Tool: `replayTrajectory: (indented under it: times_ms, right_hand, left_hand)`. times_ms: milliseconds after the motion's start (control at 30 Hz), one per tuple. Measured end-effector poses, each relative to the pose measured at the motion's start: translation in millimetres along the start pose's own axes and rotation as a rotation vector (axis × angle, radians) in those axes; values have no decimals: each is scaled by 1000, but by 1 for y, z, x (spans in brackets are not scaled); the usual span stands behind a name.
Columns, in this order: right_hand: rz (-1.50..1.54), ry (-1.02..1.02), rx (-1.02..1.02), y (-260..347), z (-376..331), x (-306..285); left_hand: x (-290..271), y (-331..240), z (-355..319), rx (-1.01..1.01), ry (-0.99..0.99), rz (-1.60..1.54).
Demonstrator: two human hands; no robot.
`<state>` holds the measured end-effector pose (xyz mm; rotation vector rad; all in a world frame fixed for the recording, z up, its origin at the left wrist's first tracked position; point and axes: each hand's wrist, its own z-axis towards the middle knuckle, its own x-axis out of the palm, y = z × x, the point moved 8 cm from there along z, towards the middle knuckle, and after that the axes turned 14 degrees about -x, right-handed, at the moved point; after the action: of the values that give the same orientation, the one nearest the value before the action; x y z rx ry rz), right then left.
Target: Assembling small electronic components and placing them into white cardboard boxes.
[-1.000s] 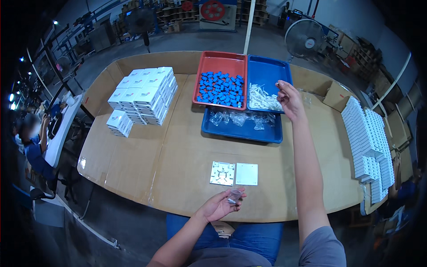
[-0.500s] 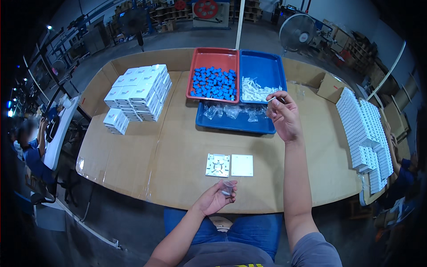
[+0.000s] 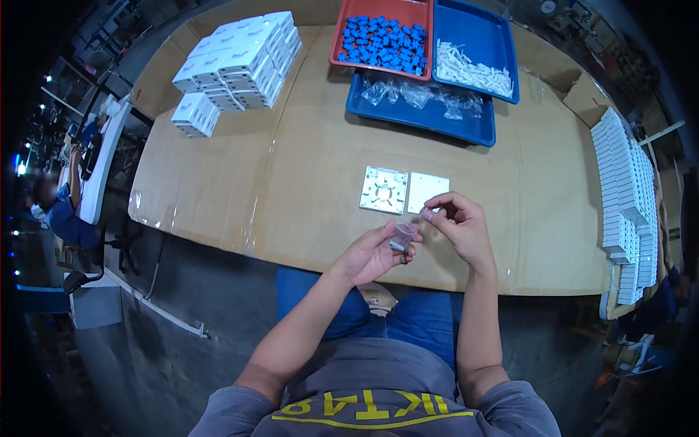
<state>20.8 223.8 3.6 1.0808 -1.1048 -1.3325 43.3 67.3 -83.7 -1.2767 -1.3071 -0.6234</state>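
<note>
My left hand point(image 3: 375, 255) is closed around a small clear plastic bag point(image 3: 402, 234), its mouth held round and open, with a small whitish piece inside. Close beside it, my right hand point(image 3: 464, 226) pinches a small thin piece at its fingertips, just above the bag's mouth; its shape is mostly hidden. Beyond the hands lie a square white plastic housing point(image 3: 384, 190) with its inside facing up and a flat white cover plate point(image 3: 428, 188), side by side on the cardboard-covered table point(image 3: 306, 189). The right fingers overlap the plate's near corner.
At the far side, a red tray point(image 3: 427, 44) holds blue parts and a blue tray point(image 3: 480, 29) holds thin white pieces. A lower blue tray point(image 3: 437, 124) has crinkled clear bags. White boxes point(image 3: 237, 62) stack at left, white housings point(image 3: 626, 182) at right. A co-worker point(image 3: 69, 211) sits left.
My right hand has come back from beside the white-piece tray to the bag in my left hand. The view has tilted down, so the table and trays sit higher.
</note>
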Motion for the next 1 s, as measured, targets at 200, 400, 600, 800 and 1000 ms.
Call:
replayTrajectory:
  times_ms: [200, 400, 600, 800, 1000]
  right_hand:
    - [-226, 232, -94, 27, 6, 18]
    - [-370, 505, -216, 41, 13, 40]
    - [-338, 748, -67, 23, 10, 49]
    - [-243, 727, -75, 24, 3, 51]
    - [-281, 785, 57, 10, 0, 64]
  left_hand:
    - [5, -1, -2, 2, 6, 29]
    - [6, 1, -1, -10, -16, 66]
    - [0, 1, -1, -13, -12, 66]
    - [6, -1, 0, -38, 17, 20]
    - [-2, 2, -1, -26, -32, 0]
